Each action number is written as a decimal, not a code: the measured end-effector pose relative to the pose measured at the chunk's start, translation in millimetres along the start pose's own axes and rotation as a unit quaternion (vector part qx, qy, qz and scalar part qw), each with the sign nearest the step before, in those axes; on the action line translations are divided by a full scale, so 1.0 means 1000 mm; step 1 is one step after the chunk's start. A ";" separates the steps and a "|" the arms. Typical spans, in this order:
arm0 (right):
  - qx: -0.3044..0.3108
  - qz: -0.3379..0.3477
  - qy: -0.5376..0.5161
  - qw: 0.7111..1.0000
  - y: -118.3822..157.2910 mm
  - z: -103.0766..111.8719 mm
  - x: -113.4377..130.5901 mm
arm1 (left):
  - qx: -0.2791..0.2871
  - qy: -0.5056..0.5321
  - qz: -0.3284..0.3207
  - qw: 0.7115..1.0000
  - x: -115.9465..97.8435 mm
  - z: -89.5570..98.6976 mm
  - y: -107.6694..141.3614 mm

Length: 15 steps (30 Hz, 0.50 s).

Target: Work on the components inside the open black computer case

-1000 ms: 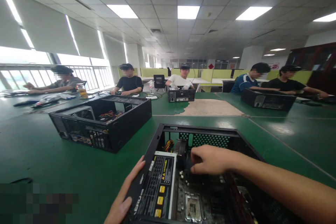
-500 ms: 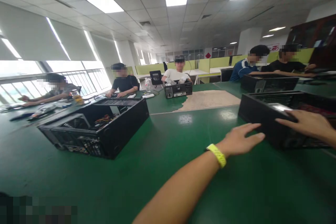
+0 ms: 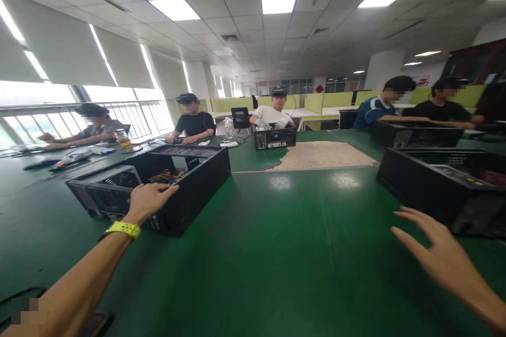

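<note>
A black open-topped computer case (image 3: 197, 195) lies on the left of the green table, with colored wires and a power supply inside. My left hand (image 3: 150, 201), with a yellow-green band at the wrist, is on its near corner, fingers bent over the rim. The hand partly hides that corner. On the right is a second black computer case (image 3: 419, 189), also open on top. My right hand (image 3: 435, 245) hovers in front of it, apart from it, fingers spread and holding nothing.
Several people sit around the green table (image 3: 284, 237). Across from me, a person in white gloves works in another computer case (image 3: 275, 138). A bare tan patch (image 3: 328, 157) marks the tabletop. A plastic bottle (image 3: 229, 129) stands at the back. A dark phone-like object (image 3: 98, 322) lies near the bottom left.
My left hand has swung from beside the right case over to the left case's corner. My right hand has come off the right case and moved down toward me. The view has shifted slightly.
</note>
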State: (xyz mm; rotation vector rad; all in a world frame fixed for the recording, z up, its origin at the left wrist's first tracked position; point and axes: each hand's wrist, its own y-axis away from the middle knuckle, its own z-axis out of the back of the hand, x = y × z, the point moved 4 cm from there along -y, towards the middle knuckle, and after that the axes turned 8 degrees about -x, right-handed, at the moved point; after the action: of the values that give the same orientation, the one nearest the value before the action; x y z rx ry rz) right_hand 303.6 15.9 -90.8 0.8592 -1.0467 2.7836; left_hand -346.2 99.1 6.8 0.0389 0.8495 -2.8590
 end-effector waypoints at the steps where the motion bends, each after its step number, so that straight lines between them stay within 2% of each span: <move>1: 0.010 -0.005 -0.013 1.000 -0.001 -0.001 0.021 | 0.004 -0.020 -0.017 1.000 -0.011 0.000 0.003; 3: 0.048 -0.008 -0.063 0.997 -0.008 -0.003 0.064 | 0.008 -0.040 -0.053 0.998 -0.044 0.004 0.013; 5: 0.085 -0.033 -0.138 0.986 -0.019 -0.010 0.105 | 0.014 -0.031 -0.083 0.996 -0.092 0.014 0.034; 7: 0.123 -0.063 -0.215 0.967 -0.030 -0.022 0.143 | 0.025 -0.004 -0.096 0.995 -0.151 0.029 0.065; 9: 0.147 -0.075 -0.234 0.958 -0.040 -0.039 0.172 | 0.033 0.046 -0.141 0.988 -0.218 0.051 0.102; 11: 0.165 -0.060 -0.179 0.968 -0.051 -0.054 0.187 | 0.075 0.146 -0.200 0.966 -0.280 0.071 0.142; 12: 0.181 -0.048 -0.138 0.973 -0.056 -0.060 0.188 | 0.083 0.212 -0.236 0.944 -0.304 0.082 0.162; 13: 0.202 -0.036 -0.094 0.974 -0.061 -0.064 0.182 | 0.071 0.274 -0.290 0.914 -0.321 0.093 0.182; 14: 0.221 -0.023 -0.053 0.974 -0.065 -0.067 0.172 | 0.061 0.322 -0.349 0.878 -0.329 0.102 0.202; 15: 0.229 -0.006 -0.017 0.973 -0.069 -0.067 0.157 | 0.047 0.362 -0.406 0.838 -0.327 0.109 0.221</move>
State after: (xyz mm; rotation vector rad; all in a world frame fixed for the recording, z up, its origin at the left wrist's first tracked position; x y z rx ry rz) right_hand 154.4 87.8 -10.1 0.9462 -0.3931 3.0569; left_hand 14.2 -95.6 2.2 1.0866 1.0075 -3.7365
